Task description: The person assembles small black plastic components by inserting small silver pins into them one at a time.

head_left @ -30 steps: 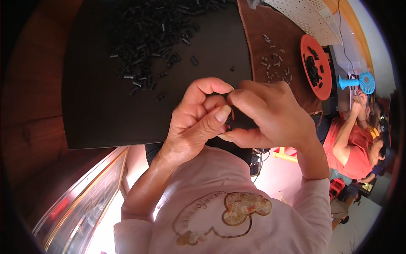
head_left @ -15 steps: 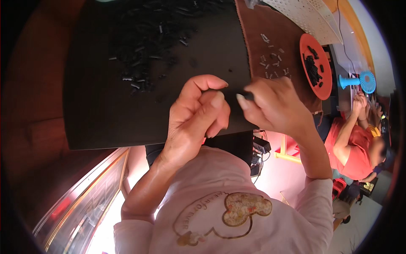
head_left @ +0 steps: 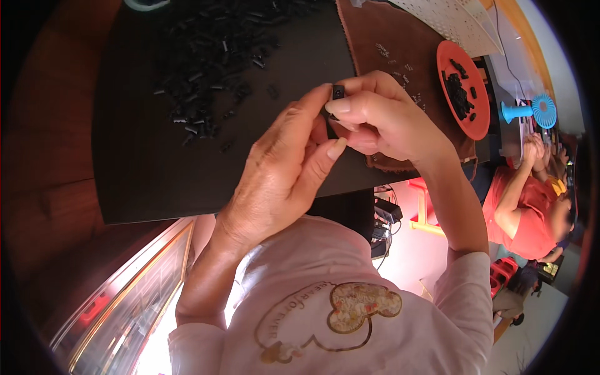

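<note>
The small black piece (head_left: pixel 338 92) stands above the near part of the table, up at the meeting fingertips of both hands, with one end poking clear. We see the right hand (head_left: pixel 392 119) closed down to a pinch on it, thumb laid over the lower part and the other fingers curled behind; so small a part probably calls for such a fingertip hold, which leaves its upper face and a hole in it exposed to view. The left hand (head_left: pixel 269 165) is half curled, its index fingertip reaching the piece's left side, seemingly to steady it, while its thumb sits apart, lower down, close to the right fingers. We cannot tell whether its hidden fingers hold anything.

Farther out, we find small coil springs (head_left: pixel 382 49) scattered loosely on a brown cloth (head_left: pixel 409 25); the fabric perhaps stops them rolling, and the spacing makes single ones easy to pick. At the cloth's right, an orange-red plate (head_left: pixel 474 129) gathers some black parts (head_left: pixel 457 97), its raised rim apparently keeping them apart from the big heap of black pieces (head_left: pixel 212 62) spread on the dark table (head_left: pixel 144 162), ahead and to the left. Beyond the plate we notice a blue fan (head_left: pixel 544 111) and a co-worker in a red shirt (head_left: pixel 520 219).
</note>
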### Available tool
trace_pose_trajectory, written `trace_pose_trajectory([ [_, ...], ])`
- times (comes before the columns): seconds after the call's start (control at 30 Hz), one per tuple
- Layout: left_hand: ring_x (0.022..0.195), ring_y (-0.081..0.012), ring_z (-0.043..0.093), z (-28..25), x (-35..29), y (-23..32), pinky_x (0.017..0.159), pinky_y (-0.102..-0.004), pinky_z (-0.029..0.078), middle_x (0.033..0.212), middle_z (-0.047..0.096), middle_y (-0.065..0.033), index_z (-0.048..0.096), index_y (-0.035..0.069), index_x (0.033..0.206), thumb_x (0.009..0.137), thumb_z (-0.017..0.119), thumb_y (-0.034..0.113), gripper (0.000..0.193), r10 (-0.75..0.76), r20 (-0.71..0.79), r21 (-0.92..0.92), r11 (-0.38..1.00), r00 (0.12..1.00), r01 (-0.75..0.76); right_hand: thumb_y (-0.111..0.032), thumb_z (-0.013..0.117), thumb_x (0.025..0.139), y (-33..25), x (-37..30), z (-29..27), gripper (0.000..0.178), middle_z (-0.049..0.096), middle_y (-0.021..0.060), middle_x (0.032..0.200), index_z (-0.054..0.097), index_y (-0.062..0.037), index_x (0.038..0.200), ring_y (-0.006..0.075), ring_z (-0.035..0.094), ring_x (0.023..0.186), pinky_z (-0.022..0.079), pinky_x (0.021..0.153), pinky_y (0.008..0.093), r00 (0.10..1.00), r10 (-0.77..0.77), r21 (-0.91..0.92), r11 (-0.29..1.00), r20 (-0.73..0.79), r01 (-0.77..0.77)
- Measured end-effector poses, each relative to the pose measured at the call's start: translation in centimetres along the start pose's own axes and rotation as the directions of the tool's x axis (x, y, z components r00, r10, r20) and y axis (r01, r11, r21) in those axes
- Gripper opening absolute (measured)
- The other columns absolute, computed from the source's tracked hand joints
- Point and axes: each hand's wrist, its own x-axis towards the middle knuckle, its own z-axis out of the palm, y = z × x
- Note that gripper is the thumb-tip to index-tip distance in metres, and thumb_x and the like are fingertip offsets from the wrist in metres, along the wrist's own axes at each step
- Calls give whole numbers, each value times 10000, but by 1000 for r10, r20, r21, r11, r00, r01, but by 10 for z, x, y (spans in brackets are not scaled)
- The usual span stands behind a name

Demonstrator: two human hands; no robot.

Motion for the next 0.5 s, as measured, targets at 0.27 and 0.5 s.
trace_pose_trajectory([
  [0.27,677,-156,542,-5,2,-9,613,-268,479,822,557,-73,585,-17,1221,851,702,25,390,97,-44,-48,994,994,-99,-265,565,923,2,-7,8,297,393,-18,527,584,-25,750,43,261,447,159,408,240,990,114,-23,993,77,-112],
  [0.5,626,-90,509,-4,-5,-10,539,-231,446,813,557,-27,633,9,1096,736,763,-20,384,51,-149,-152,986,988,-74,-500,490,992,13,-14,20,547,419,15,581,556,7,797,150,423,520,335,473,327,969,-245,-529,821,15,216],
])
